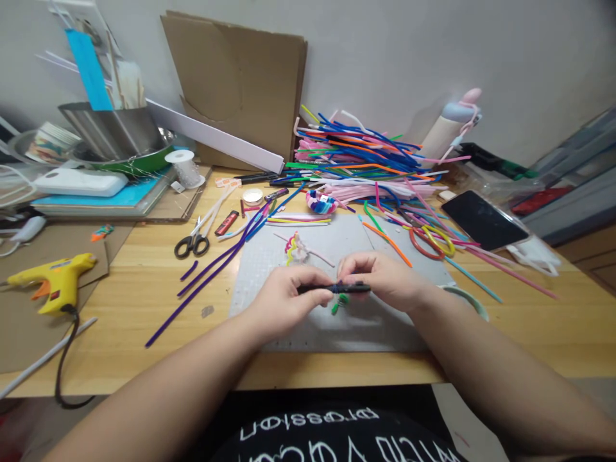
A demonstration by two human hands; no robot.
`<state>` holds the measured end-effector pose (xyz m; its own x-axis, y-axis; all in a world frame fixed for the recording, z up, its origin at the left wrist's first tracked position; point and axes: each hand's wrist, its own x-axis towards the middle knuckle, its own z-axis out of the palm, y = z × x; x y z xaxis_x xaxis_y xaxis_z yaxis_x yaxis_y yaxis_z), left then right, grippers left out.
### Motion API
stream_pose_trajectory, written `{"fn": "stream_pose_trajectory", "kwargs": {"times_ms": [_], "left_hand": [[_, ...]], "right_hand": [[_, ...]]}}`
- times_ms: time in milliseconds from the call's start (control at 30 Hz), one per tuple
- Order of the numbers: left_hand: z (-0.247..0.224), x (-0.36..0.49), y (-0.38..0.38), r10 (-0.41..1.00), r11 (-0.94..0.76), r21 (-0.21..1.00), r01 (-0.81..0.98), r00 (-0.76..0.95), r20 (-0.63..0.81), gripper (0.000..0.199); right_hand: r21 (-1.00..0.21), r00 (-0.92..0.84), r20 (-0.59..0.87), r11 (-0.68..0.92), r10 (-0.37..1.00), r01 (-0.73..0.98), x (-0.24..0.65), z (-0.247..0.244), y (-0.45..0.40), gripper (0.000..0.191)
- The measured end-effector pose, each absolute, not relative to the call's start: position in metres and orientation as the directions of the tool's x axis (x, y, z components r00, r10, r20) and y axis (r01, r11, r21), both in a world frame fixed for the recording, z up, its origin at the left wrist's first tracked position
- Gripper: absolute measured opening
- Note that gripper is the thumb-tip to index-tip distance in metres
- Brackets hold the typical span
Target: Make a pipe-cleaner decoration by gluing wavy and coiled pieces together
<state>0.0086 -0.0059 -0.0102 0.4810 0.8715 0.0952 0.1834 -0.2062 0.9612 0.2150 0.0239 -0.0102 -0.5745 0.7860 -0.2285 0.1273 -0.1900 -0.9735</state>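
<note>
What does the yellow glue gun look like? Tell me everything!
The yellow glue gun looks like hard plastic, with an orange trigger and a red patch on its handle. It lies sideways on brown cardboard, nozzle pointing left. Its black cord droops past the wooden table's front edge. Nobody is holding it.

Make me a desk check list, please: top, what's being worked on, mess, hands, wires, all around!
Surface: wooden table, gray mat.
Job's things: black pen-like stick, green piece below it.
Clutter: piled pipe cleaners, scissors, yellow glue gun.
Hands: left hand grips the stick; right hand at its other end, grip unclear.
Cables: black cord dips past the front edge.
Surroundings: cardboard leaning against the wall.
</note>
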Motion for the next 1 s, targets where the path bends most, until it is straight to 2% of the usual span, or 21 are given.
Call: {"fn": "stream_pose_trajectory", "kwargs": {"times_ms": [67, 133, 167, 233, 300, 367, 433, 467, 533, 600, 667, 733, 767, 833, 933, 1000], "left_hand": [[-0.012, 0.01, -0.003, 0.908, -0.035, 0.999, 0.039, 0.419, 0.016, 0.008], [-0.015, 0.011, 0.0, 0.934, 0.083, 0.994, -0.07, 0.354, -0.053, 0.013], [-0.017, 0.011, 0.001, 0.944, 0.118, 0.988, -0.1, 0.319, -0.08, 0.016], [-0.019, 0.012, 0.002, 0.96, 0.145, 0.985, -0.095, 0.253, -0.117, 0.017], [-0.021, 0.012, 0.002, 0.968, 0.139, 0.99, -0.019, 0.212, -0.132, 0.014], [-0.022, 0.012, 0.001, 0.975, 0.085, 0.989, 0.121, 0.194, -0.108, 0.011], [-0.023, 0.011, -0.001, 0.975, -0.048, 0.946, 0.322, 0.222, -0.026, 0.01], [-0.023, 0.01, -0.002, 0.965, -0.139, 0.89, 0.434, 0.261, 0.023, 0.01], [-0.021, 0.008, -0.004, 0.92, -0.328, 0.723, 0.608, 0.38, 0.097, 0.014], [-0.018, 0.005, -0.004, 0.848, -0.492, 0.55, 0.675, 0.515, 0.126, 0.018], [-0.016, 0.004, -0.004, 0.761, -0.623, 0.428, 0.654, 0.634, 0.138, 0.019], [-0.014, 0.003, -0.004, 0.689, -0.697, 0.405, 0.592, 0.709, 0.151, 0.02], [-0.013, 0.002, -0.003, 0.67, -0.705, 0.442, 0.554, 0.726, 0.158, 0.019], [-0.012, 0.003, -0.003, 0.675, -0.643, 0.605, 0.47, 0.72, 0.158, 0.017], [-0.011, 0.003, -0.003, 0.738, -0.351, 0.898, 0.266, 0.668, 0.091, 0.011], [-0.012, 0.005, -0.002, 0.762, -0.104, 0.99, 0.095, 0.647, 0.018, 0.009]], "right_hand": [[-0.982, -0.535, -0.178, -0.113, 0.826, 0.152, 0.211, -0.009, 0.019, 0.025], [-0.953, -0.443, -0.053, 0.087, 0.895, 0.289, 0.206, -0.008, 0.011, 0.02], [-0.899, -0.403, 0.048, 0.215, 0.914, 0.382, 0.203, -0.008, 0.007, 0.018], [-0.696, -0.401, 0.275, 0.469, 0.874, 0.544, 0.199, -0.009, -0.001, 0.017], [-0.43, -0.487, 0.427, 0.645, 0.762, 0.631, 0.196, -0.011, -0.006, 0.02], [-0.195, -0.579, 0.485, 0.726, 0.656, 0.659, 0.196, -0.012, -0.01, 0.024], [-0.055, -0.64, 0.483, 0.75, 0.598, 0.659, 0.197, -0.012, -0.011, 0.026], [-0.045, -0.653, 0.467, 0.754, 0.596, 0.656, 0.198, -0.011, -0.01, 0.026], [-0.158, -0.642, 0.402, 0.74, 0.653, 0.654, 0.2, -0.008, -0.007, 0.022], [-0.41, -0.598, 0.266, 0.65, 0.756, 0.64, 0.202, -0.005, -0.002, 0.017], [-0.675, -0.568, 0.054, 0.449, 0.821, 0.585, 0.205, -0.004, 0.005, 0.014], [-0.853, -0.582, -0.171, 0.177, 0.795, 0.492, 0.209, -0.004, 0.012, 0.016], [-0.899, -0.606, -0.255, 0.047, 0.754, 0.436, 0.211, -0.004, 0.014, 0.019], [-0.935, -0.659, -0.337, -0.158, 0.672, 0.317, 0.214, -0.005, 0.018, 0.023], [-0.949, -0.691, -0.292, -0.288, 0.661, 0.126, 0.215, -0.007, 0.018, 0.026], [-0.951, -0.669, -0.221, -0.309, 0.709, -0.013, 0.211, -0.01, 0.013, 0.025]]}}
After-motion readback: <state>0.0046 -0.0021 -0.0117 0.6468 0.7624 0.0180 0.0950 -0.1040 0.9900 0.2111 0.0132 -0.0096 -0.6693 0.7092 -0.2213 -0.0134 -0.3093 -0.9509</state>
